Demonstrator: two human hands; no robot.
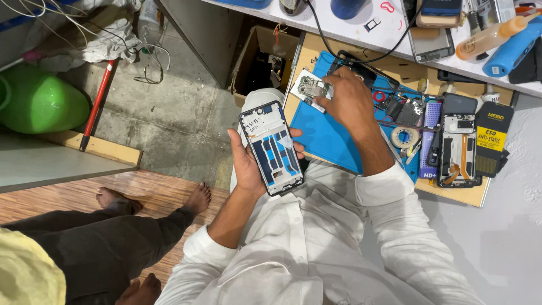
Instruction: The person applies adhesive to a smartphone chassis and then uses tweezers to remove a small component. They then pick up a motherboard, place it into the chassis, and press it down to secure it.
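Observation:
My left hand grips an opened phone frame, black-edged with blue and white inner parts, held upright over my lap. My right hand reaches forward onto a blue work mat, fingertips pinching a small grey-green circuit board at the mat's left corner. Both arms wear white sleeves. The right hand hides part of the board and whatever lies under the palm.
A second opened phone, a tape roll, a black-and-yellow packet and small tools crowd the mat's right side on a wooden board. A cardboard box sits below the bench. Another person's legs are at the left, near a green container.

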